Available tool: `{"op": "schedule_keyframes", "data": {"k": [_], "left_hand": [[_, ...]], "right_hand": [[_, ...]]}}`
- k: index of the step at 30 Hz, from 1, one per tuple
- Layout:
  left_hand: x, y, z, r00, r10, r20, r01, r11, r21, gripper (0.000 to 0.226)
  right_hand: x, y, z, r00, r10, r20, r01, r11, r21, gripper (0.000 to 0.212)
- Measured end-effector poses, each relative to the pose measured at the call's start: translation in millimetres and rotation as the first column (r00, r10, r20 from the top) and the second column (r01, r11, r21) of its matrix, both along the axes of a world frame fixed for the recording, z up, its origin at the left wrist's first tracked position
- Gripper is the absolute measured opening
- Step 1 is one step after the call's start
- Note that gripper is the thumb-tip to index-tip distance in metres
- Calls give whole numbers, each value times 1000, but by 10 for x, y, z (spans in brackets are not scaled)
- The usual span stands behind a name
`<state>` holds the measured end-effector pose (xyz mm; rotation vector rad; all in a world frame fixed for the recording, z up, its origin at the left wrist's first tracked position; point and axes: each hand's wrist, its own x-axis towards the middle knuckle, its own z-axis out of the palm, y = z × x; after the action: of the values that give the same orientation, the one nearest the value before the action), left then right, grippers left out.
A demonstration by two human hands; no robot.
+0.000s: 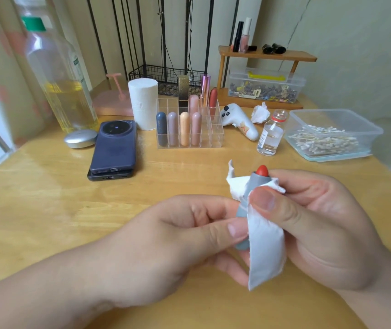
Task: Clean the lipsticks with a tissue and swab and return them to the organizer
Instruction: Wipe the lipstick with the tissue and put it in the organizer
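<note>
A grey lipstick [242,211] with its red tip up is held upright over the table's front middle. My left hand [180,233] grips its lower barrel. My right hand [313,222] presses a white tissue [264,252] around the upper barrel, thumb on the tissue. Behind stands the clear organizer [215,136] with several capped lipsticks in its front and back slots. A plastic box of cotton swabs [332,135] sits at the right.
Two stacked phones [113,148] lie left of the organizer, with a silver case [80,138], an oil bottle [64,91] and a tissue roll [143,103] nearby. A small glass vial [271,136], white controller [239,121], crumpled tissue [260,113] and wooden shelf [268,55] stand right.
</note>
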<state>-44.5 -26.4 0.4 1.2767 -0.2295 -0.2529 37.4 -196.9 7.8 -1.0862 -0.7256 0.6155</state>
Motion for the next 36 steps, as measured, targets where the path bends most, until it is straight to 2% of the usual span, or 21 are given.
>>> {"op": "schedule_keyframes", "data": {"k": [4, 7, 10, 11, 13, 16, 18, 20, 23, 25, 28, 32, 34, 36], "left_hand": [[0, -61, -10, 987, 151, 60, -155, 986, 68, 8], [-36, -81, -6, 948, 306, 90, -317, 936, 154, 21], [-47, -82, -39, 912, 388, 133, -408, 893, 190, 28], [-39, -72, -46, 923, 363, 128, -382, 904, 191, 27], [-12, -38, -53, 972, 215, 91, -226, 966, 129, 20], [8, -10, -32, 999, 37, 16, -37, 999, 23, 26], [22, -29, -41, 996, 85, 35, -87, 994, 58, 22], [5, -60, -47, 971, 221, 94, -231, 966, 112, 12], [-33, -75, -55, 942, 319, 104, -331, 933, 143, 26], [-26, -53, -51, 951, 288, 112, -303, 940, 157, 25], [9, -8, -60, 976, 188, 113, -203, 969, 143, 24], [52, -1, -81, 990, 138, 31, -140, 986, 86, 32], [54, 2, -75, 996, 94, -8, -94, 994, 48, 39], [54, 14, -52, 999, 44, -10, -44, 999, -3, 39]], "right_hand": [[48, -9, -43, 997, -39, 61, 43, 997, -63, 32], [32, 11, -76, 979, -120, 166, 139, 984, -108, 31], [7, 36, -77, 979, -136, 150, 150, 985, -80, 29], [2, 39, -69, 982, -125, 138, 136, 988, -70, 27], [-1, 37, -51, 989, -99, 106, 106, 993, -59, 25], [22, 14, -36, 998, -66, 14, 67, 997, -37, 23], [39, 5, -50, 998, -60, 20, 61, 997, -53, 28], [46, 6, -77, 994, -86, 73, 91, 993, -76, 30], [23, 12, -99, 991, -90, 98, 99, 992, -84, 40], [15, 13, -98, 992, -82, 95, 91, 992, -86, 43], [34, 8, -92, 997, -56, 62, 60, 996, -64, 31], [100, 1, -99, 1000, -15, 24, 17, 995, -97, 29], [152, -21, -79, 999, 43, 3, -43, 994, -101, 34], [204, -54, -35, 994, 81, -77, -87, 993, -78, 49]]}}
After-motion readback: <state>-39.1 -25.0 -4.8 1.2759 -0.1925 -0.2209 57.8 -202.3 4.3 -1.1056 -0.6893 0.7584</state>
